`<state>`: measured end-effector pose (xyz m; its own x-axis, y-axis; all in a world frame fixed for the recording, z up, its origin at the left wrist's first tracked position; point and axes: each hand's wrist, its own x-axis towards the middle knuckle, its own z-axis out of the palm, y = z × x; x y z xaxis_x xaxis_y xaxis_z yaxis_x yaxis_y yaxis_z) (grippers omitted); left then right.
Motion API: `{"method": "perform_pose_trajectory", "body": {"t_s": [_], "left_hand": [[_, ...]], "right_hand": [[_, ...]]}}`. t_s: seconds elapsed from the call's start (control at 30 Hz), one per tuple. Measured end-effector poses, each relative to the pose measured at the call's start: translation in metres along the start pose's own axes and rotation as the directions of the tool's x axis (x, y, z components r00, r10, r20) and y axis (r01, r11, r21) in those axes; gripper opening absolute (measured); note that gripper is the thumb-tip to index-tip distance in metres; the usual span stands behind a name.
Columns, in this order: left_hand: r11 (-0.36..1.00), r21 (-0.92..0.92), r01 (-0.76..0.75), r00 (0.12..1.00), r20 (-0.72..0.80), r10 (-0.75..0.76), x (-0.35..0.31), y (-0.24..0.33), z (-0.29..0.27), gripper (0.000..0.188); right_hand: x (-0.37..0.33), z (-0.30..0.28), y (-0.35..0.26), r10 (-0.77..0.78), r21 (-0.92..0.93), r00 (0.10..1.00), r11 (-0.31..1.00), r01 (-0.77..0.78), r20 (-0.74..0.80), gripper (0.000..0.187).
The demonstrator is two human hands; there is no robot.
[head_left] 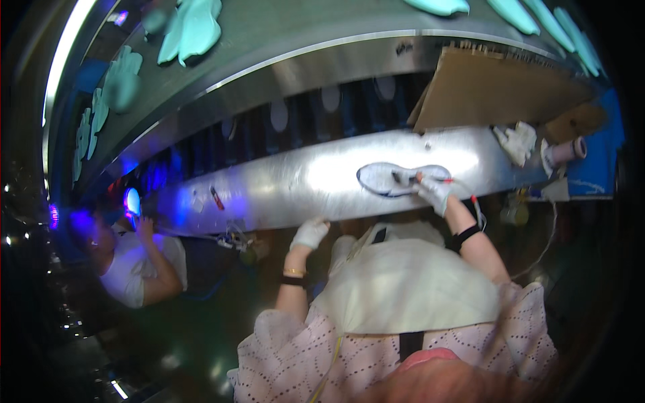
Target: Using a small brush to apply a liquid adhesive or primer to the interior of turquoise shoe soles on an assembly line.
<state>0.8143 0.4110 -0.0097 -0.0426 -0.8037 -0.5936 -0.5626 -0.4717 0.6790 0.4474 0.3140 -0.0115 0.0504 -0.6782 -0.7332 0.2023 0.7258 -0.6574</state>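
Note:
A shoe sole (375, 178), pale with a dark rim, lies on the shiny metal bench (289, 185) in front of me. My right hand (435, 193), in a whitish glove, is over the sole's right half. Its fingers are closed around a small tool (403, 178) whose dark tip touches or hovers just above the sole; its exact kind is unclear. My left hand (311, 233), also gloved, is curled near the bench's front edge, left of the sole. Nothing shows in its closed fingers.
Beyond the bench runs a belt (289, 33) carrying turquoise sole-shaped pieces (191, 30). Cardboard (497, 94), a crumpled white glove (517, 143) and a spool (568, 151) are at right. A red-handled tool (217, 199) lies at left, near a co-worker (144, 265). A red-tipped tube (476, 205) hangs by my right wrist.

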Motion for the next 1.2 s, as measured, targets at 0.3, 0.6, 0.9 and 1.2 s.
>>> {"method": "perform_pose_trajectory", "body": {"t_s": [0.3, 0.6, 0.9, 1.2], "left_hand": [[0.99, -0.012, -0.14, 0.968, -0.212, 0.134, 0.015, 0.042, 0.0, 0.038], [0.837, 0.495, 0.235, 0.965, -0.018, -0.26, 0.053, 0.008, -0.014, 0.031], [0.742, 0.639, 0.205, 0.959, 0.02, -0.282, 0.056, 0.024, -0.024, 0.032], [0.756, 0.622, 0.204, 0.96, 0.022, -0.278, 0.054, 0.015, -0.021, 0.031]], "right_hand": [[0.012, -0.006, 0.008, 0.026, 0.019, 0.998, 0.999, -0.027, 0.059, 0.036], [0.019, -0.01, -0.008, 0.024, 0.007, 0.997, 1.0, -0.024, 0.068, 0.032], [0.015, -0.004, -0.008, -0.043, -0.025, 0.998, 0.999, 0.045, 0.053, 0.038], [0.024, -0.009, 0.006, -0.061, -0.038, 0.998, 0.997, 0.062, 0.024, 0.037]]}}
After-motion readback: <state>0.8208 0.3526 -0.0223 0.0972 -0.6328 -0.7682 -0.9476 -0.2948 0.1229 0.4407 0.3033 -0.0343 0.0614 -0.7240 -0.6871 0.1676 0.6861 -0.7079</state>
